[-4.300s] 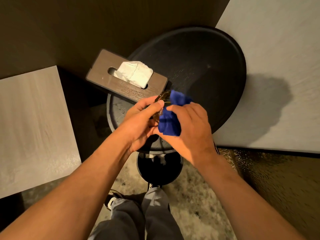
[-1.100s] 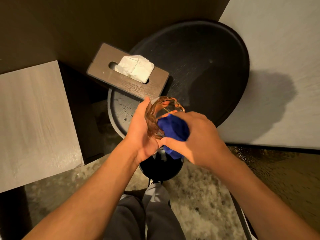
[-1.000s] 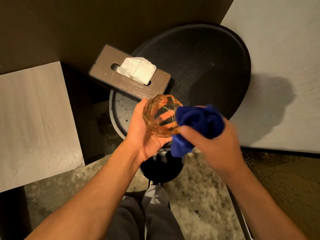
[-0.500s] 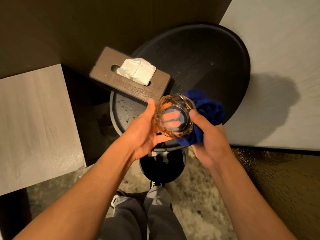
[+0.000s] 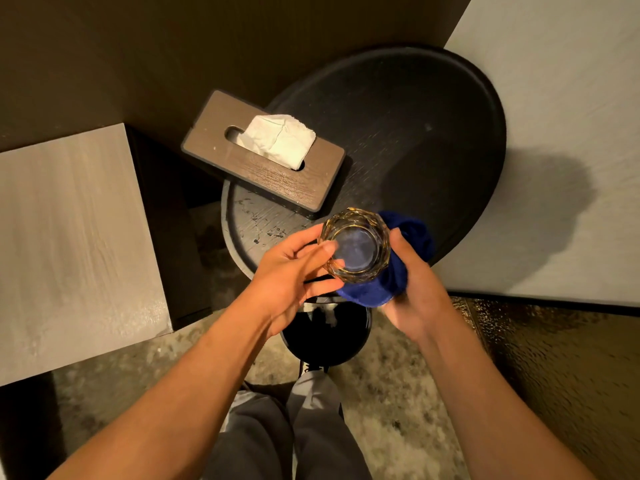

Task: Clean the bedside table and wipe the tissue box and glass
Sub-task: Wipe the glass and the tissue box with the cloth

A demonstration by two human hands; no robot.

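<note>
I hold a faceted amber glass (image 5: 356, 249) upright, mouth towards me, above the front edge of the round black bedside table (image 5: 433, 109). My left hand (image 5: 294, 271) grips its left side with fingers and thumb. My right hand (image 5: 414, 292) cups the glass's right and lower side through a bunched blue cloth (image 5: 388, 282). A brown wooden tissue box (image 5: 277, 178) with a white tissue poking out lies on the table's left part, behind the glass.
A smaller, scuffed lower tier (image 5: 252, 220) sticks out under the tissue box. A pale wooden surface (image 5: 69, 244) lies to the left, a pale bed surface (image 5: 568, 98) to the right. The table's black base (image 5: 325, 337) stands above my legs.
The cloth came out of the glass and moved round to its right and underside. The glass turned upright, mouth facing me, and shifted slightly right.
</note>
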